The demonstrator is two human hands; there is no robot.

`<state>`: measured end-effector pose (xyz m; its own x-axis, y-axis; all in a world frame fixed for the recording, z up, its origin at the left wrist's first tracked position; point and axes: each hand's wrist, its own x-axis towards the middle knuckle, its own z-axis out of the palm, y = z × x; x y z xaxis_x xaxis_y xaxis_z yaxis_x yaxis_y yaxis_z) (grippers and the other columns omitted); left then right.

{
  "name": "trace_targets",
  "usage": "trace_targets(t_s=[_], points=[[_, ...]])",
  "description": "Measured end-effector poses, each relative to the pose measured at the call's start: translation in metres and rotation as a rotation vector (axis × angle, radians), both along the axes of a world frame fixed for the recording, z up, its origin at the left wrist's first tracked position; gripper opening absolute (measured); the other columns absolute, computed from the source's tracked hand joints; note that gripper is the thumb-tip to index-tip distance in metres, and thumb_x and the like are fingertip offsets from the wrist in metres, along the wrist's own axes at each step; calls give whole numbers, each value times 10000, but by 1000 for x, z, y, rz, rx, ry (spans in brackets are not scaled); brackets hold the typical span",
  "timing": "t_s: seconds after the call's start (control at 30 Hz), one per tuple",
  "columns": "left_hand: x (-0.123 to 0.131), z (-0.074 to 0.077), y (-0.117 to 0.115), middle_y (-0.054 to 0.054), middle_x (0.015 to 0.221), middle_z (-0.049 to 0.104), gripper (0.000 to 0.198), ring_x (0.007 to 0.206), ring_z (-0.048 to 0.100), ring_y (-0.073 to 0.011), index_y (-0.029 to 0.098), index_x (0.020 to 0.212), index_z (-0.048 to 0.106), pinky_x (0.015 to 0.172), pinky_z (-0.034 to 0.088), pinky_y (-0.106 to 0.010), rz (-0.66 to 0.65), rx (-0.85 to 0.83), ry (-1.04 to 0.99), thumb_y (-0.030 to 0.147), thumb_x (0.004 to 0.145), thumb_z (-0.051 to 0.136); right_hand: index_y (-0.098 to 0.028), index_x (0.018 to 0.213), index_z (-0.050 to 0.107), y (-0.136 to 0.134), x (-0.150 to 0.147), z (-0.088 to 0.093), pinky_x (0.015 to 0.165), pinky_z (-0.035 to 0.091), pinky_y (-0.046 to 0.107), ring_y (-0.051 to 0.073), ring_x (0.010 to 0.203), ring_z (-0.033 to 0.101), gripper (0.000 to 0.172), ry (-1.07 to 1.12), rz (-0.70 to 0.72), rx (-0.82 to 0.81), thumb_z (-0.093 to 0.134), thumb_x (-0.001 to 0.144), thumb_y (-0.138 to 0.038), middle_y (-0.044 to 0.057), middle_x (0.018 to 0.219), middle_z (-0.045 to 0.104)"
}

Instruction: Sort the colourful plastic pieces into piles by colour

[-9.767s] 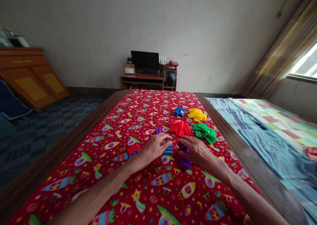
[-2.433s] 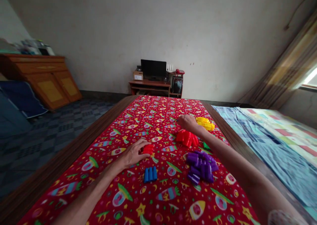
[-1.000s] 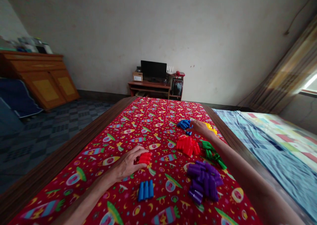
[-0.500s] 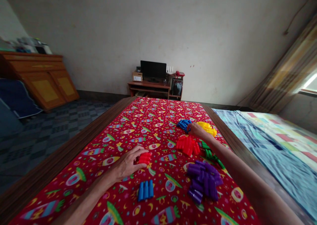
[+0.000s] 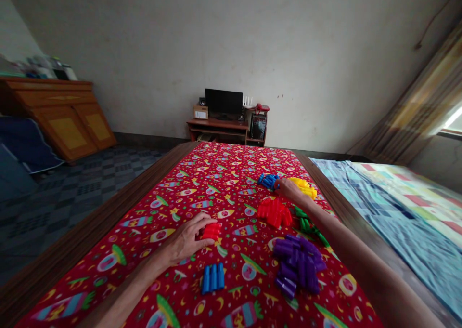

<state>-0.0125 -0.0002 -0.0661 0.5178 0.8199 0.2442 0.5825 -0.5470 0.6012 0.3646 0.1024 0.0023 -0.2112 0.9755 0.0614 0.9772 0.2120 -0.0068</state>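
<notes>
My left hand (image 5: 191, 234) rests on the cloth, thumb and fingers closed around the two ends of a short row of red plastic tubes (image 5: 211, 231). Nearer to me lies a neat row of blue plastic tubes (image 5: 212, 278), untouched. My right hand (image 5: 288, 189) reaches far forward, its fingertips closed at the right edge of a pile of blue tubes (image 5: 267, 180); the fingers partly hide what they grip. Just beside that hand is a yellow tube pile (image 5: 305, 187). Below the wrist lie red tubes (image 5: 273, 212) and green tubes (image 5: 302, 218), with purple tubes (image 5: 300, 263) closer to me.
A red patterned cloth (image 5: 216, 198) covers the long table, whose brown wooden edge (image 5: 108, 222) shows at the left. To the right is a bed (image 5: 390, 207) with a blue cover. Beyond the table's far end stands a desk (image 5: 216, 125) with a monitor (image 5: 224, 101).
My right hand has shifted very slightly at the edge of the blue pile. My left hand stays in place around the red row.
</notes>
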Motion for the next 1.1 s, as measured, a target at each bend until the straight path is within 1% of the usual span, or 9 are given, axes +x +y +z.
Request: trace_targets(t_s=[0.2,0.4,0.57,0.67,0.73,0.8,0.9,1.0,1.1], points=[[3,2,-2,-81,1113,618,453,923,619,-207,216,1179,638,720,522,-258,15,4,1,476,808,635,-138,1003,679,-5,-2,4,576,324,225,156,715,606,229,-59,-62,-13,486,883,-169,104,843,685],[4,11,-1,-88,1119,655,466,915,636,-216,213,1128,683,743,531,-272,47,-45,-52,510,770,651,-120,945,689,-13,2,38,556,303,222,133,667,575,247,15,-19,89,453,898,-178,90,789,680],[14,21,3,-79,976,715,586,897,663,-241,189,1141,658,793,534,-334,215,-304,-343,633,762,600,-121,883,685,-54,-44,58,556,329,211,98,593,531,261,296,425,182,466,937,-253,46,700,663],[32,26,-4,-60,917,701,701,803,671,-209,163,1189,585,741,538,-325,231,-475,-594,637,683,694,-145,1022,662,-86,-93,48,644,394,220,131,777,608,203,347,798,115,516,936,-258,101,957,701],[46,30,-12,-56,928,696,737,797,673,-200,168,1192,552,738,537,-322,192,-536,-714,615,641,750,-137,1023,657,-102,-117,40,652,398,233,149,816,616,186,320,890,76,537,934,-247,128,995,693],[55,34,-20,-51,880,697,721,777,674,-196,166,1200,534,733,538,-326,139,-571,-765,629,678,721,-129,965,664,-112,-128,35,612,373,231,138,726,599,182,329,860,41,529,943,-247,104,869,693],[54,41,-28,-67,856,705,659,756,673,-199,154,1242,530,721,538,-333,55,-535,-652,654,814,559,-132,910,661,-115,-116,38,556,321,216,99,594,521,216,439,731,4,528,945,-298,42,727,649],[39,49,-34,-85,1014,711,557,872,672,-228,202,1251,579,795,531,-352,-17,-379,-213,589,851,545,-125,814,646,-108,-82,43,531,281,215,80,548,434,319,504,555,-4,496,948,-373,4,647,580],[27,54,-45,-98,1273,628,504,1154,592,-298,256,1239,620,966,469,-394,-53,-254,228,484,791,651,-127,706,622,-96,-42,45,524,258,226,83,539,386,392,459,387,8,467,939,-401,-17,579,499]])
